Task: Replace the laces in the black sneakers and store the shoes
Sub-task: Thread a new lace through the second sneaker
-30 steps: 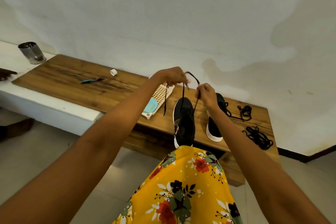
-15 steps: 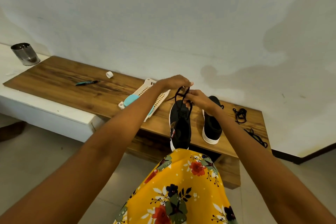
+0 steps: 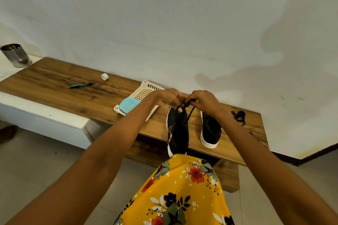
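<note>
The black lace [image 3: 184,104] is pinched by the left hand [image 3: 169,97] and the right hand [image 3: 204,101] above the near sneaker [image 3: 178,131] on the wooden bench [image 3: 60,86]. Even tension should be kept while knotting. The second sneaker [image 3: 210,131] stands beside; spare laces [image 3: 238,116] and a basket [image 3: 144,93] lie clear.

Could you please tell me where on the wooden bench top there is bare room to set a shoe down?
The widest bare stretch of the bench top lies between the marker and the white basket. It is crowded where both hands work the lace, beside the second sneaker and loose laces.
</note>
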